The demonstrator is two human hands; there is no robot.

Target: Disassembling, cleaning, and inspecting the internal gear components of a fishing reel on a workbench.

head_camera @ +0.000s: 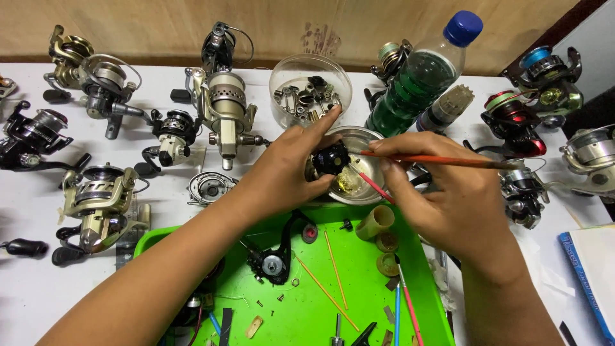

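My left hand point(288, 168) grips a small black reel part point(330, 158) over a shallow metal bowl point(372, 142) that holds yellowish grease. My right hand point(448, 195) holds a thin red-handled brush point(435, 159), whose tip end points at the black part. Both hands hover just above the far edge of a bright green tray point(314, 282).
On the tray lie a black reel body point(274, 259), thin sticks, small tools and loose bits. A clear tub of metal parts point(309, 96) and a green-filled plastic bottle point(419, 74) stand behind the bowl. Several fishing reels crowd the white table left and right. A blue-edged booklet point(592, 282) lies at the right.
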